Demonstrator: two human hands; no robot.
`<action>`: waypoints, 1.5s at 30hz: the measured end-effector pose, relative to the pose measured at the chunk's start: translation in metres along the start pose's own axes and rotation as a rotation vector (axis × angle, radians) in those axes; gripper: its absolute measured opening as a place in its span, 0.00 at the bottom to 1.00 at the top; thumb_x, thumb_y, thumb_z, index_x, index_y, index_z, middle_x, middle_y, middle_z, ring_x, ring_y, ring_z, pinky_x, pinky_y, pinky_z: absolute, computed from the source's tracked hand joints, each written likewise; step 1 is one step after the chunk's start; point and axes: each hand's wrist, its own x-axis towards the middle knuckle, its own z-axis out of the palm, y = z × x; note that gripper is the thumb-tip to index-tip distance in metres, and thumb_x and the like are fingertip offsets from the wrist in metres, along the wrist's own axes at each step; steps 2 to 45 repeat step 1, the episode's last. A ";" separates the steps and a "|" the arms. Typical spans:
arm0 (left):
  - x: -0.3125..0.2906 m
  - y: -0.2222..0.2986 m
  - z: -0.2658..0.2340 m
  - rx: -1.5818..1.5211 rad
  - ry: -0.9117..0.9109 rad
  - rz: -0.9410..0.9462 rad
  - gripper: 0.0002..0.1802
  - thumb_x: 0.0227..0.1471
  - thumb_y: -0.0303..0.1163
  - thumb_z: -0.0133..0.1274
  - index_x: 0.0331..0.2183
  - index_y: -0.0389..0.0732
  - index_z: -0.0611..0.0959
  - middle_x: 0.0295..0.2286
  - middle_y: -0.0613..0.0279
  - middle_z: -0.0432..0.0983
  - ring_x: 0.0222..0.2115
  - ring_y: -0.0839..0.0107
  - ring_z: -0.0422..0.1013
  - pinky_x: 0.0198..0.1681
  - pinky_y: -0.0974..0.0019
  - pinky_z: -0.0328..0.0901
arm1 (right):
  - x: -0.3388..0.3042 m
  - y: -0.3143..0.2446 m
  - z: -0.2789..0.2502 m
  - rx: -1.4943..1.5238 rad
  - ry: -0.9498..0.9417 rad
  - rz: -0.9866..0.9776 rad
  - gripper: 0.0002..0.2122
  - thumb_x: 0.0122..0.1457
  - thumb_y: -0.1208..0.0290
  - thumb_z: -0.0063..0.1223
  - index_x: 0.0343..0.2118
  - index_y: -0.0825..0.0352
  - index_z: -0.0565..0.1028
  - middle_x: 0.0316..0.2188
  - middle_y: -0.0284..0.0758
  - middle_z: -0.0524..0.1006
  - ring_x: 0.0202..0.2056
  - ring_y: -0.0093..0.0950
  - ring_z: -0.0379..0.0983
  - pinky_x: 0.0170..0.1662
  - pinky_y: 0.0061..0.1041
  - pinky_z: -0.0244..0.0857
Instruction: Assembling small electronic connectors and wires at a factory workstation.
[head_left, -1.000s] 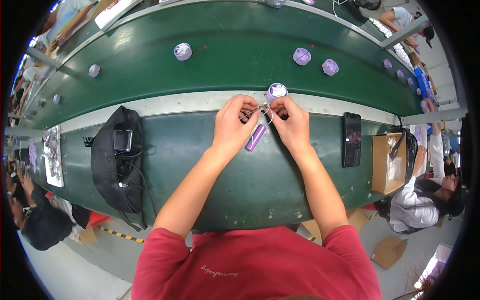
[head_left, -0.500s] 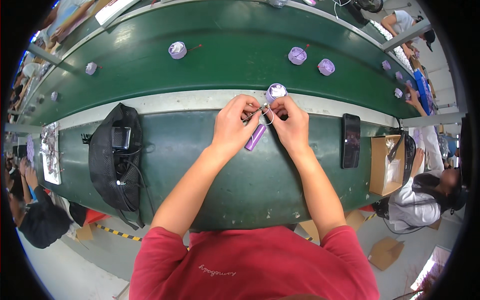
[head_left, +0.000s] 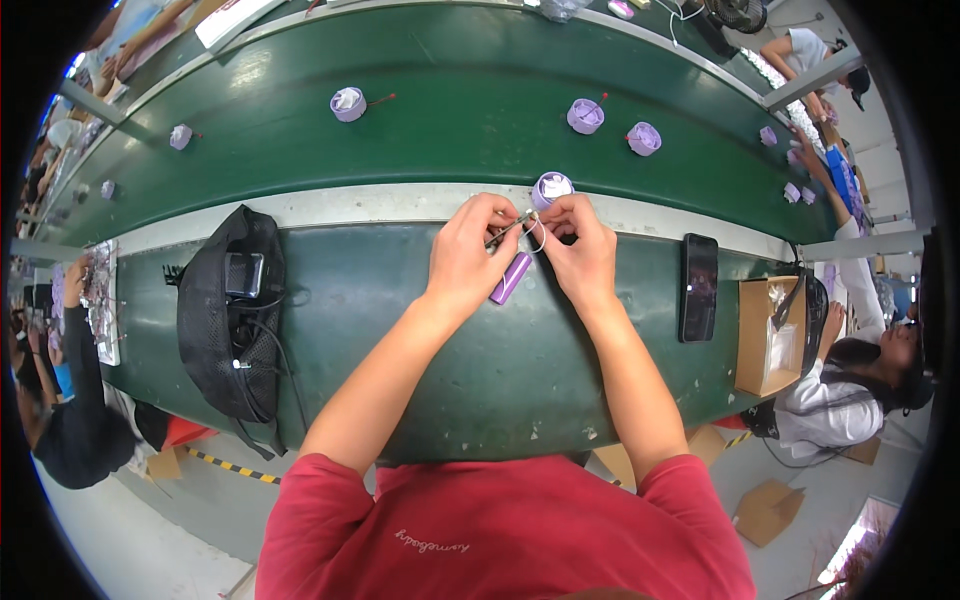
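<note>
My left hand (head_left: 472,248) is closed, with thumb and fingertips pinching a thin dark strip (head_left: 508,228) whose kind I cannot make out. Close beside it, my right hand (head_left: 580,250) pinches a thin white wire (head_left: 543,238) that loops between both hands. The fingertips of both hands nearly meet over a small pale piece at the wire's end. Just below them a purple cylindrical battery cell (head_left: 511,279) lies slanted at my left palm. Beyond my fingers a round lilac cup (head_left: 552,191) with white material inside sits on the pale ledge.
Several similar lilac cups, one of them (head_left: 586,116), stand on the green belt (head_left: 450,110). A black mesh bag (head_left: 225,325) lies left on the bench; a phone (head_left: 699,288) and an open cardboard box (head_left: 770,340) are right. Other people work at both sides.
Cups on the belt have shifted slightly left. My hands keep nearly the same pinch and place. At the far left and right, other people's arms have moved in toward the bench and belt.
</note>
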 end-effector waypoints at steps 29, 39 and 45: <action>0.001 0.001 0.000 -0.016 0.010 -0.006 0.12 0.50 0.21 0.63 0.37 0.37 0.79 0.33 0.59 0.80 0.33 0.68 0.79 0.36 0.68 0.71 | 0.001 -0.001 0.000 0.003 -0.003 0.010 0.11 0.54 0.79 0.67 0.35 0.68 0.72 0.27 0.35 0.80 0.27 0.21 0.78 0.33 0.21 0.72; 0.001 0.001 0.000 -0.016 0.010 -0.006 0.12 0.50 0.21 0.63 0.37 0.37 0.79 0.33 0.59 0.80 0.33 0.68 0.79 0.36 0.68 0.71 | 0.001 -0.001 0.000 0.003 -0.003 0.010 0.11 0.54 0.79 0.67 0.35 0.68 0.72 0.27 0.35 0.80 0.27 0.21 0.78 0.33 0.21 0.72; 0.001 0.001 0.000 -0.016 0.010 -0.006 0.12 0.50 0.21 0.63 0.37 0.37 0.79 0.33 0.59 0.80 0.33 0.68 0.79 0.36 0.68 0.71 | 0.001 -0.001 0.000 0.003 -0.003 0.010 0.11 0.54 0.79 0.67 0.35 0.68 0.72 0.27 0.35 0.80 0.27 0.21 0.78 0.33 0.21 0.72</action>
